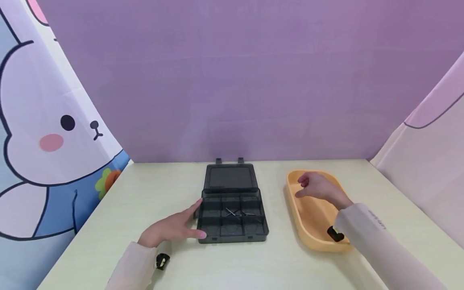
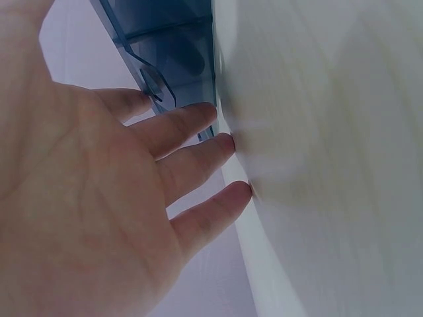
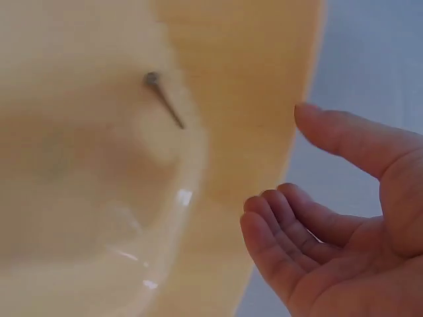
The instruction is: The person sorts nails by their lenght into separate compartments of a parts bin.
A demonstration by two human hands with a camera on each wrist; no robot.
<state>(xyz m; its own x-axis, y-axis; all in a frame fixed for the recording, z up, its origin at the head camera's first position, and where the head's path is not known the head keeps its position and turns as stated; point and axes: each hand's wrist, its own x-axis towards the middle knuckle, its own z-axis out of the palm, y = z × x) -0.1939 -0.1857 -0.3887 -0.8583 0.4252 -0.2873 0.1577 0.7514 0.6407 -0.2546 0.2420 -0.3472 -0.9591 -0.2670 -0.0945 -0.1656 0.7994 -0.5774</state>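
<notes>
A dark translucent organizer box [image 1: 232, 240] stands on the table with its lid [image 1: 232, 177] folded back and several compartments showing. Thin metal screws [image 1: 230, 212] lie in its middle and right compartments. My left hand [image 1: 172, 230] is spread along the box's left side, thumb by the near corner; in the left wrist view its fingers reach beside the box wall [image 2: 178, 56]. Over an orange tray [image 1: 302, 233] hovers my right hand [image 1: 319, 187], fingers loosely bent, nothing between them and the thumb. In the right wrist view, one screw [image 3: 165, 100] lies inside the tray.
The pale table [image 1: 174, 181] ends at a purple cloth wall [image 1: 232, 80] behind the box. A cartoon-print curtain [image 1: 47, 121] hangs on the left, and a white and pink cloth [image 1: 435, 153] borders the right side.
</notes>
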